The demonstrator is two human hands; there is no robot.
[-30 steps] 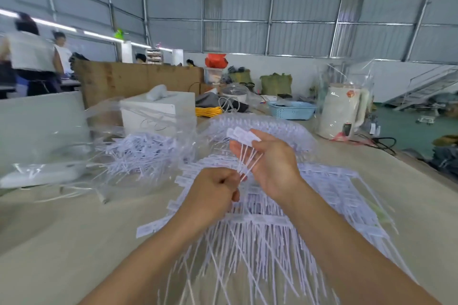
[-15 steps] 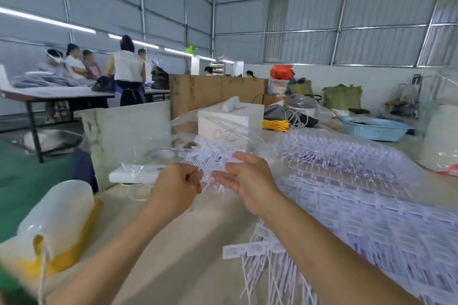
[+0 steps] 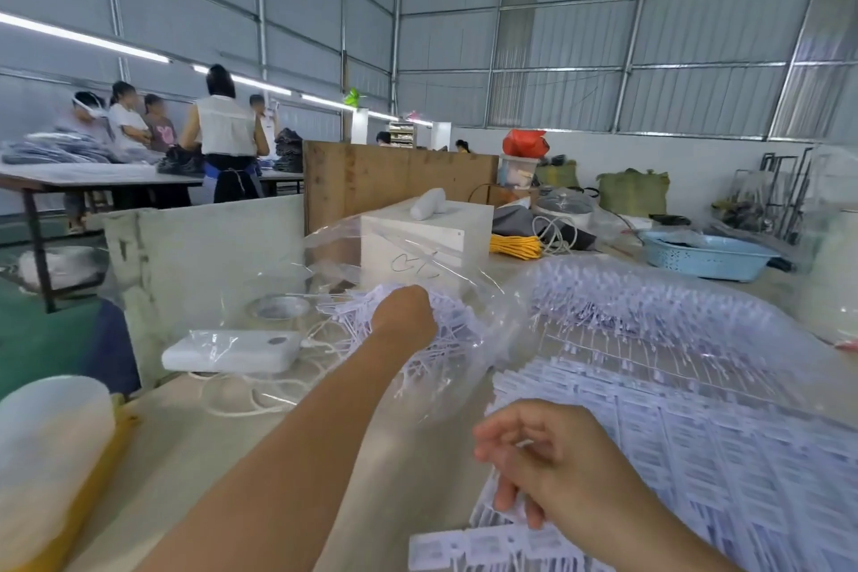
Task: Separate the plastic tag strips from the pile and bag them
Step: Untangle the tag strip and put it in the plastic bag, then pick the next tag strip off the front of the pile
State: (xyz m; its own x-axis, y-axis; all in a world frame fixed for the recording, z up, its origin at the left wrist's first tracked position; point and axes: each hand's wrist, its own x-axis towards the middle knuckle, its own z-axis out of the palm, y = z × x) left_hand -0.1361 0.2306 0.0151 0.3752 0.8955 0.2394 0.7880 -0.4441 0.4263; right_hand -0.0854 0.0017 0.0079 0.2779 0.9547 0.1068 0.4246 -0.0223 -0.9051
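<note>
While the left hand point(image 3: 403, 312) reaches into the clear bag point(image 3: 483, 293), grip unclear, the right hand point(image 3: 543, 455) hangs loosely curled, empty.

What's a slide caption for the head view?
Left hand pushes tag strips into clear bag; right hand reaches pile.

Two bare forearms, no sleeves, rings or watch.

Two hands at the table: left hand point(image 3: 403, 316), right hand point(image 3: 543, 455). Two clear bags of tags: one point(image 3: 334, 255), another point(image 3: 659, 293). One loose pile point(image 3: 724, 455), strips too many to count. One blue basket point(image 3: 705, 258). One white box point(image 3: 445, 230). Five people at the far table.
</note>
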